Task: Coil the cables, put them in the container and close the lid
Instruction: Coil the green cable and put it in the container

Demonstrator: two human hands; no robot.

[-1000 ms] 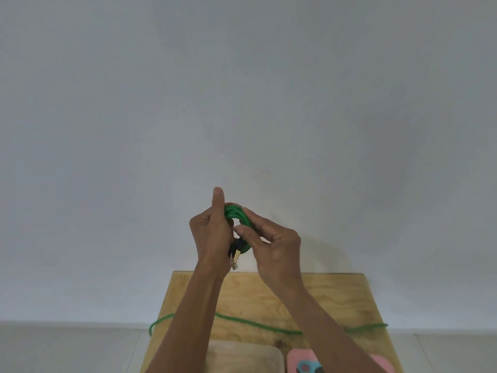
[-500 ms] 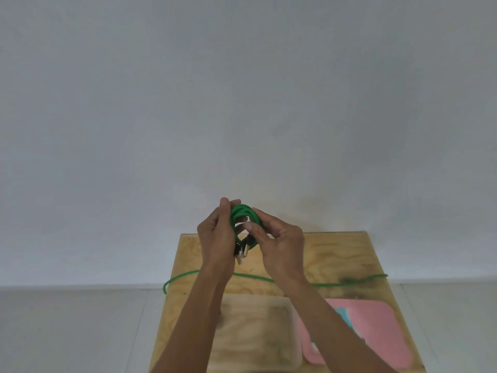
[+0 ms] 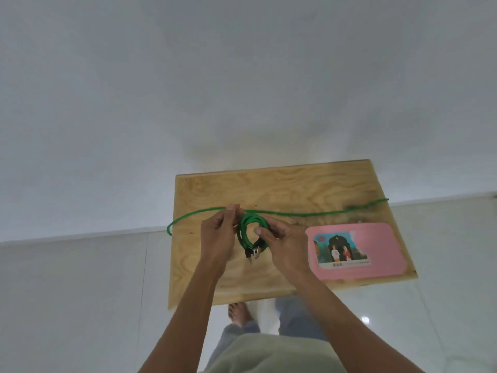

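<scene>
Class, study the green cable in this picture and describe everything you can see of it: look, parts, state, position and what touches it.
The green cable is thin, round and looks rubbery. Part of it is wound into a small coil of several loops, held above the wooden table between the left hand and right hand. A dark plug with a metal tip hangs from the coil's lower edge. The rest lies uncoiled across the table, its bend overhanging the left edge and its other end reaching the right edge.

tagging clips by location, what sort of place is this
Probably a plain indoor room, perhaps at home, though nothing settles it. A bare white wall meets a glossy white tiled floor, and a small plywood table holds a green cable and a pink lid. The person stands barefoot.
</scene>
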